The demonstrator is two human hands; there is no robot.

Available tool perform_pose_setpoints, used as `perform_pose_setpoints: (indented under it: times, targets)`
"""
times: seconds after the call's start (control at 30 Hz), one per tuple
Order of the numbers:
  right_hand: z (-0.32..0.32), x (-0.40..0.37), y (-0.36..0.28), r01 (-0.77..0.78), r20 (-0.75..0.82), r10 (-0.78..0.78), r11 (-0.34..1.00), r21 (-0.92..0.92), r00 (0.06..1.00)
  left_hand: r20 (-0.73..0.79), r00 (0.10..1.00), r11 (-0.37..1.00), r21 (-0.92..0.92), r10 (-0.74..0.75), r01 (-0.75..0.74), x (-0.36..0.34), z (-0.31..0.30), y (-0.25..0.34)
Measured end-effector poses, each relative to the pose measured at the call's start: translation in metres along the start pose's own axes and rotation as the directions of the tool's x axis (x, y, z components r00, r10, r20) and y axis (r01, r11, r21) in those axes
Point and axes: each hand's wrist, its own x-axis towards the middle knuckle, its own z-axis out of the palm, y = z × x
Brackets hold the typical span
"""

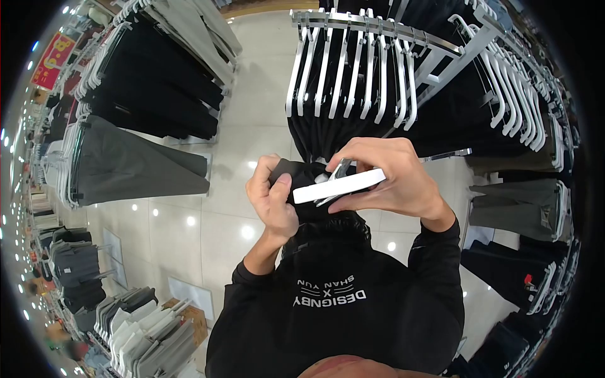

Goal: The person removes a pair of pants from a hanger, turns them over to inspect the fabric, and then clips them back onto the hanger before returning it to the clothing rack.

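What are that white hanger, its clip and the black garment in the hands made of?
The white hanger looks like moulded plastic: smooth, evenly white, slightly glossy. Its clip seems metal, silvery with bright glints. The black garment held by the left hand looks like soft matte cloth that folds; the fibre cannot be told.

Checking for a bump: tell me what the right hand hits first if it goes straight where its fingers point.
The right hand, holding a white hanger, points at the left hand gripping a dark garment; it would likely meet that hand first, depth unclear.
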Motion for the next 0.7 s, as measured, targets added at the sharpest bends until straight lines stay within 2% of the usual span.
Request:
perform_pose_setpoints:
  times: [0.1, 0.2, 0.4, 0.5, 0.57, 0.67, 0.7]
  targets:
    - [0.001, 0.000, -0.001, -0.011, 0.036, 0.013, 0.998, -0.063, 0.999, -0.024, 1.000, 1.000, 0.016, 0.013, -0.013, -0.001, 0.007, 0.006]
    - [0.008, -0.004, 0.004, -0.013, -0.011, 0.011, 0.987, -0.160, 1.000, 0.007, 0.998, 0.998, 0.009, 0.060, -0.060, -0.004, 0.007, 0.005]
    - [-0.003, -0.005, 0.003, 0.038, 0.008, -0.037, 0.993, -0.109, 0.999, 0.100, 0.994, 0.999, -0.037, -0.032, 0.036, -0.009, -0.009, 0.000]
    - [-0.005, -0.006, 0.007, 0.033, 0.034, -0.030, 0.994, -0.100, 0.999, 0.130, 0.979, 0.987, 0.016, 0.158, -0.161, 0.004, -0.004, 0.006]
    - [-0.008, -0.006, 0.005, -0.003, 0.059, 0.009, 0.995, -0.095, 0.998, 0.283, 0.947, 0.977, 0.102, 0.151, -0.187, 0.008, -0.016, 0.005]
    - [-0.008, -0.004, 0.003, -0.018, 0.085, 0.026, 0.995, -0.095, 0.996, 0.533, 0.845, 0.967, 0.193, 0.039, -0.166, 0.022, -0.034, 0.015]
    - [-0.007, -0.004, 0.003, -0.016, 0.090, 0.025, 0.995, -0.096, 0.996, 0.567, 0.824, 0.965, 0.203, 0.024, -0.168, 0.025, -0.035, 0.017]
